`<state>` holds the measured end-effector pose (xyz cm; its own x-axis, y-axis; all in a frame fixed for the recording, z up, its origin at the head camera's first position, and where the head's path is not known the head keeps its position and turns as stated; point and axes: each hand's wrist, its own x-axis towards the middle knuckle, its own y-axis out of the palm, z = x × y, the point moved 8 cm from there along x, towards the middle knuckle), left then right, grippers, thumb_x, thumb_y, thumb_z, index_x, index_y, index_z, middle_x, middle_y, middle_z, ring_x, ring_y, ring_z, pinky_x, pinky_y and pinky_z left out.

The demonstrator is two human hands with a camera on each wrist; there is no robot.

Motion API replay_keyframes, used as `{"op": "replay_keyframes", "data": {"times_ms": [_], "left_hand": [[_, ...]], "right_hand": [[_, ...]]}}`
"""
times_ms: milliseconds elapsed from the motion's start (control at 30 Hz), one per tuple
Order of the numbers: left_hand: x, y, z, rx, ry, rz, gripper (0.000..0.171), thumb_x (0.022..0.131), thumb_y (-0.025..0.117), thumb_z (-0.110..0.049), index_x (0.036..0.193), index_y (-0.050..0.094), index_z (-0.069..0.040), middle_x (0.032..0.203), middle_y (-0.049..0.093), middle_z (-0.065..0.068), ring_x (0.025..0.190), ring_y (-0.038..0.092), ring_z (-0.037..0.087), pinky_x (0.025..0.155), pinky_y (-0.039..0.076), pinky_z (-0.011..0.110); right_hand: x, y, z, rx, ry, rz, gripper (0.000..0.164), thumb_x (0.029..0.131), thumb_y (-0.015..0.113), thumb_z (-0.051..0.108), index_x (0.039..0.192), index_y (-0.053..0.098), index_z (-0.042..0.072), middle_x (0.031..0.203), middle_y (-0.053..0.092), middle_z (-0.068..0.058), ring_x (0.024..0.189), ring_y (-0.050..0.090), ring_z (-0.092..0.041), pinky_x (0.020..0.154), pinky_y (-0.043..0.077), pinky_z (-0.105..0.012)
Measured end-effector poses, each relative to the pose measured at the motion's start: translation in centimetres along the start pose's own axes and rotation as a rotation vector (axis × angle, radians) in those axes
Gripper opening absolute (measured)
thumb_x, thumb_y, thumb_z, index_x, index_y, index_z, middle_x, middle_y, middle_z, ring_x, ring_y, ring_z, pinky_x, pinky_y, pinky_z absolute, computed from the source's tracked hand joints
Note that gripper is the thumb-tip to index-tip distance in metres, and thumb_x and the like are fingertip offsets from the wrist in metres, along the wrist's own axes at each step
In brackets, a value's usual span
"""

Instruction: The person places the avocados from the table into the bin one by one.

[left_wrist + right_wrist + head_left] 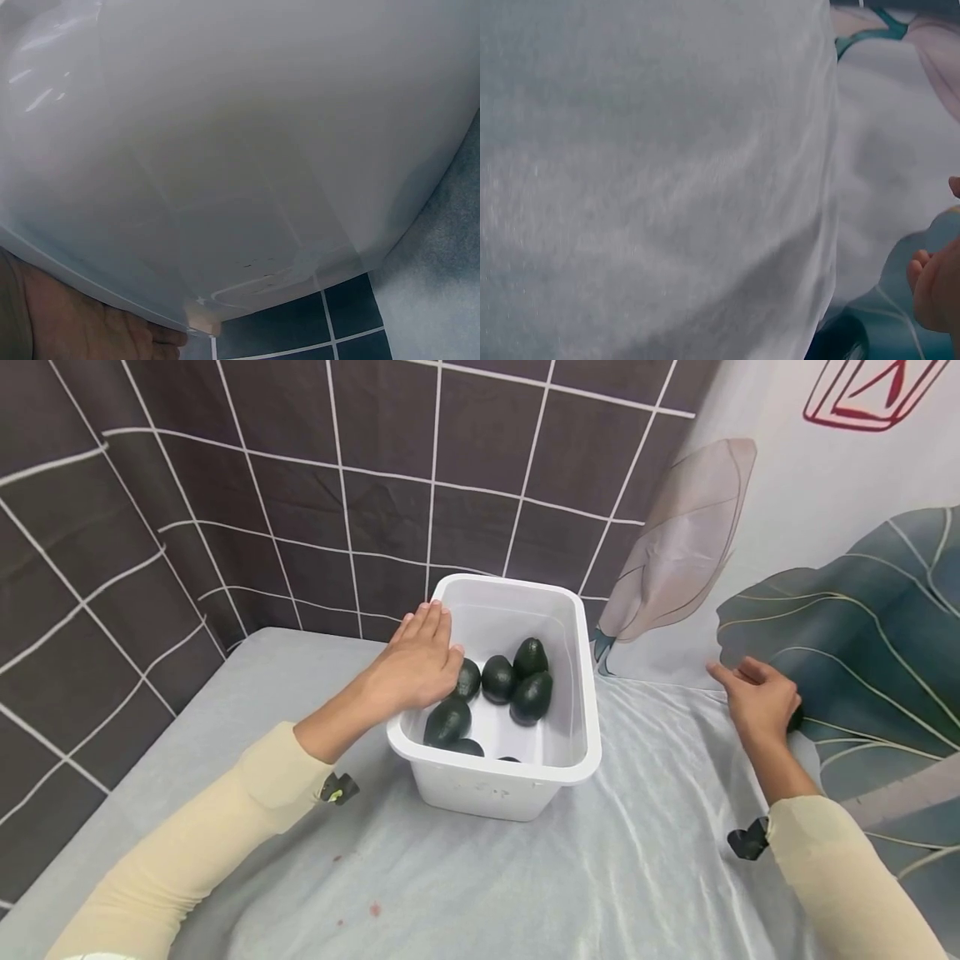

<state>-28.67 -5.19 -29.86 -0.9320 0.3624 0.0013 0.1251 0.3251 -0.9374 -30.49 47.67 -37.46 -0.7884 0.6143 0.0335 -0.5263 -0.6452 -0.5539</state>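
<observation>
My left hand point(422, 662), fingers straight and together, lies over the left rim of a white plastic bin point(480, 789). It also shows beside the bin's outer wall in the left wrist view. Inside the bin are several dark green avocados point(531, 697), one partly hidden behind that hand. My right hand point(759, 702) is off to the right near the edge of the cloth, its fingers loosely bent with nothing visible in them. Close beside it, partly covered in the head view, is a dark rounded thing point(840, 341), which the right wrist view shows apart from the fingers.
A pale grey cloth point(645, 843) covers the surface under the bin, wrinkled on the right. Dark sheeting with white grid lines point(390, 510) hangs behind and to the left. A white printed curtain with large leaves point(832, 635) hangs at the right.
</observation>
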Motion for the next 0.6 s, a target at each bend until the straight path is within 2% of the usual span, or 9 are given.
{"op": "replay_keyframes", "data": {"times_ms": [167, 600], "left_hand": [[0.1, 0.0, 0.1, 0.004, 0.002, 0.002, 0.076, 0.117, 0.022, -0.037, 0.177, 0.011, 0.009, 0.189, -0.001, 0.026, 0.179, -0.004, 0.039, 0.147, -0.002, 0.052], [0.1, 0.1, 0.1, 0.001, 0.007, 0.006, 0.076, 0.117, 0.023, -0.037, 0.177, 0.012, 0.008, 0.189, -0.001, 0.026, 0.180, -0.003, 0.039, 0.147, -0.001, 0.052]], "right_hand": [[0.9, -1.0, -1.0, -0.002, 0.032, -0.050, 0.085, 0.100, 0.081, 0.057, 0.169, 0.054, 0.016, 0.171, 0.058, -0.007, 0.173, 0.017, -0.009, 0.141, 0.025, -0.041], [1.3, -2.9, -3.2, -0.015, 0.110, -0.138, 0.087, 0.101, 0.078, 0.051, 0.175, 0.043, 0.021, 0.180, 0.045, -0.005, 0.171, 0.023, -0.017, 0.140, 0.032, -0.042]]}}
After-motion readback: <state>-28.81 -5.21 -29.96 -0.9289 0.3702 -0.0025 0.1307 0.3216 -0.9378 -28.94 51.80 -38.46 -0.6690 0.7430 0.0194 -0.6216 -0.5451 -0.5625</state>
